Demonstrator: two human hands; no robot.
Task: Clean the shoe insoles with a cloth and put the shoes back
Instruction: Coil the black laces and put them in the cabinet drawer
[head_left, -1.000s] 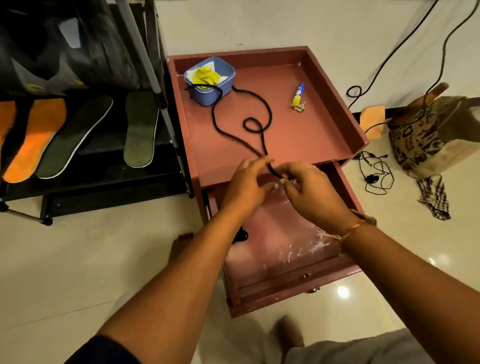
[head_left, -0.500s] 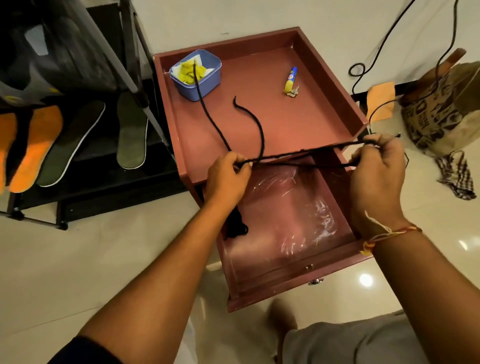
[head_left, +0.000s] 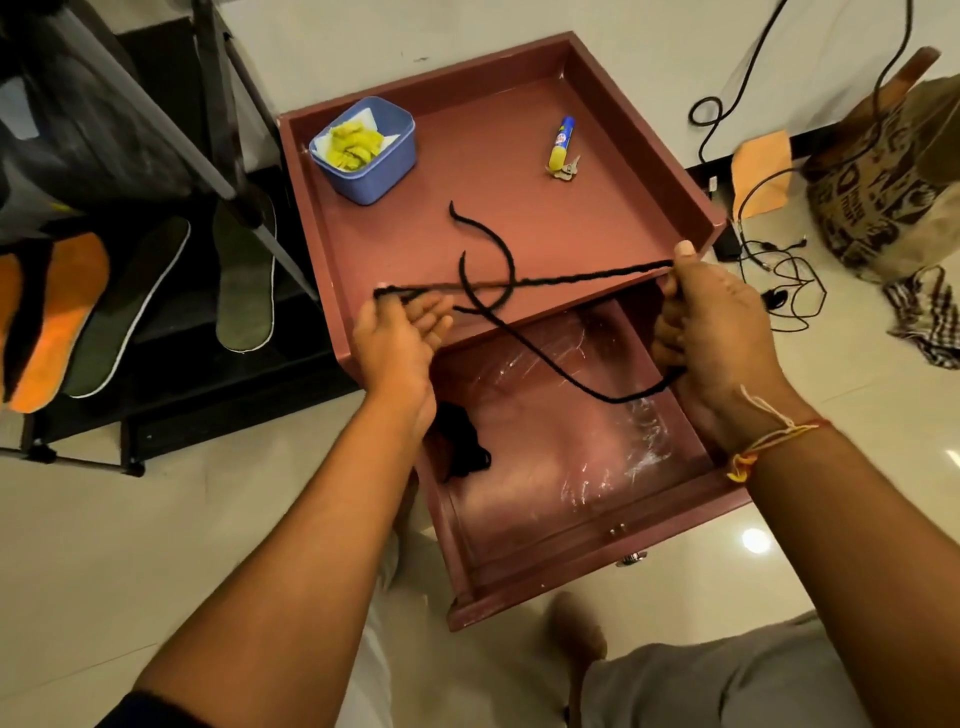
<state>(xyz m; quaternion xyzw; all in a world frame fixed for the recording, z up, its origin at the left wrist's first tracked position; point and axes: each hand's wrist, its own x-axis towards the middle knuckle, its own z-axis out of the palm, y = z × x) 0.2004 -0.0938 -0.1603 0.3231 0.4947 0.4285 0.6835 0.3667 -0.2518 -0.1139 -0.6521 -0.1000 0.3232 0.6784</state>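
Since half a second earlier, the black lace has been drawn clear of the blue tub, and its free ends now lie curled on the cabinet top, near the middle of the front edge. The hands have also been spread wider.

A doubled length of lace is stretched taut above that front edge. At one end it is caught on the thumb and forefinger of the left hand, whose other fingers are left loosely extended. At the other end it is gripped in the curled fingers of the right hand, thumb raised, just off the front right corner. A slack loop is let hang from this hand over the open drawer. Such a hold is judged to serve measuring off or folding the lace into equal lengths, probably for stowing it in the drawer.

The yellow cloth is kept in the tub at the rear left corner, well apart from both hands. The insoles are propped on the dark rack beside the cabinet's left edge, seemingly set out to air. Whether any of them has been wiped cannot be told.
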